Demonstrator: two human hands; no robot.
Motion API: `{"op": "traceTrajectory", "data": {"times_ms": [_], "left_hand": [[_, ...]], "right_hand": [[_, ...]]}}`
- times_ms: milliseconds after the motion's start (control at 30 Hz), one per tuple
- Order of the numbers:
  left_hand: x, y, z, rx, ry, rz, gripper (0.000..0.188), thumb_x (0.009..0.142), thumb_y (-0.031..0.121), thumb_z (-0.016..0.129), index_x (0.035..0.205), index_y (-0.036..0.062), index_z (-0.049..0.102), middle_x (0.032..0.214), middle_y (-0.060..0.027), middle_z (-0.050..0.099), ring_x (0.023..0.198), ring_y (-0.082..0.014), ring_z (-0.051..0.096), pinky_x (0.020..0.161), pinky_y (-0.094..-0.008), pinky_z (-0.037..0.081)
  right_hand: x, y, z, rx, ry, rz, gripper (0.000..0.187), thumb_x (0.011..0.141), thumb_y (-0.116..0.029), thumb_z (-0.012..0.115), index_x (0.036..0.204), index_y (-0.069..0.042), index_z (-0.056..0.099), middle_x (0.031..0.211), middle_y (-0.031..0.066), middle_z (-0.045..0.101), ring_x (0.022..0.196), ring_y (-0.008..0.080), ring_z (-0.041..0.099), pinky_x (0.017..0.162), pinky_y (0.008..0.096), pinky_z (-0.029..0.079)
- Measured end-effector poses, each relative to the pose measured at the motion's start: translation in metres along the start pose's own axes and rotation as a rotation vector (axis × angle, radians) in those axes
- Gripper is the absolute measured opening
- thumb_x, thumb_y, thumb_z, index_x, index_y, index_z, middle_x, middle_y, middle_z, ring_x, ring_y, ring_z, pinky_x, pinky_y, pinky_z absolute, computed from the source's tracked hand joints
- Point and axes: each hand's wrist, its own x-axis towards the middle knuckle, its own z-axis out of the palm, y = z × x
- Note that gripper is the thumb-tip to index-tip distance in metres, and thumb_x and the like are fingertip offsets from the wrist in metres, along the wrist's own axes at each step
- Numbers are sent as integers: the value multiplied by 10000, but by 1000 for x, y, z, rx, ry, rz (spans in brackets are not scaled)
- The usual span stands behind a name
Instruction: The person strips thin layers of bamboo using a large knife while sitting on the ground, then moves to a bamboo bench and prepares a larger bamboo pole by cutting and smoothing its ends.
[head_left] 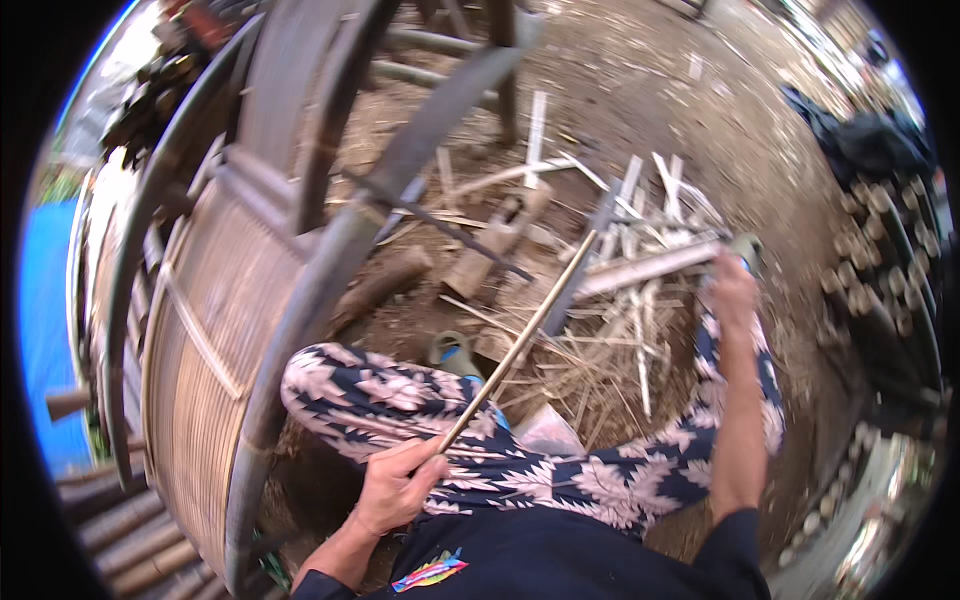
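Observation:
A long, thin bamboo stick (520, 345) slants up and away over my lap, with my left hand (400, 483) closed around its near end. My right hand (733, 292) is out over my right knee, smeared by motion. Close by its fingertips is the end of a wide, pale bamboo slat (650, 268); whether the hand grips it cannot be made out. Beneath that slat lies a pile of split bamboo strips and shavings (610, 370). A dark flat blade-like piece (565, 300) stands among them, partly behind the stick.
A bamboo chair (215, 330) rises close on my left, a loose strip across its slatted seat. Short log pieces (385, 285) lie ahead on the dirt floor. Cut bamboo poles (880, 250) are stacked at the right, near a dark cloth (865, 145). Far left hangs a blue tarp (45, 340).

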Motion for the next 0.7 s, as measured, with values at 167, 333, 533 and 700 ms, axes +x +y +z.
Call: {"op": "traceTrajectory", "data": {"times_ms": [167, 333, 533, 700], "left_hand": [[-10, 21, -121, -458, 573, 120, 383, 1008, 192, 494, 1324, -24, 472, 695, -90, 570, 461, -122, 491, 427, -240, 414], [-3, -71, -265, -225, 1300, -151, 285, 1033, 226, 468, 1165, 12, 603, 717, -4, 555, 525, -50, 452, 452, -202, 363], [8, -226, -357, 439, 1415, -518, 301, 935, 372, 545, 956, 119, 707, 832, -189, 688, 810, -397, 659, 720, -463, 508], [46, -226, -360, 437, 1388, -741, 339, 925, 414, 516, 1021, 162, 722, 944, -199, 698, 917, -401, 664, 792, -473, 515]], "right_hand": [[-21, 18, -31, 174, -257, 276, 479, 1017, -459, 438, 760, -70, 545, 573, -34, 428, 496, 79, 385, 449, 280, 319], [-64, 13, 25, 451, -377, 307, 534, 1028, -493, 406, 725, -61, 486, 478, -6, 383, 361, 94, 386, 336, 247, 345], [-69, 23, 40, 361, -472, 360, 545, 1013, -521, 423, 709, -71, 470, 468, -8, 379, 338, 96, 368, 313, 244, 325], [-72, 47, 26, 316, -407, 378, 556, 986, -568, 450, 701, -91, 467, 466, -5, 381, 338, 105, 374, 314, 253, 328]]}}
